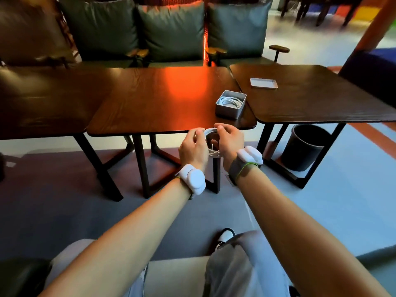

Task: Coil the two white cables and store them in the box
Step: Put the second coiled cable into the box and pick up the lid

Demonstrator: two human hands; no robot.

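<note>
Counting first: we see two white cables, one grey box, one lid, two hands. One thin white cable, wound into a round coil (211, 144), is held in the air just off the near edge of the middle dark wooden table (150, 103); our left hand (192, 146) pinches its left side w/ curled fingers, our right hand (230, 142) grips the right side and top, fingers closed round the loops. The other white coiled cable (230, 102) lies inside the small grey rectangular metal box (230, 107), open-topped, standing near the table's right front corner, well apart from the hands. A flat grey rectangular lid (264, 83) lies on the neighbouring dark table (321, 99) to the right.

Each wrist carries a smooth rounded white device: left one (192, 179), right one (249, 156) on a grey strap w/ green edge.

Three dark tables stand side by side, the left one (42, 99) bare; matte wood grain, orange glow on the middle top. Behind: dark green soft cushions (171, 28) on seats. A black round bin (304, 146) stands on the floor under the right table. Nothing lies btw hands and box.
</note>
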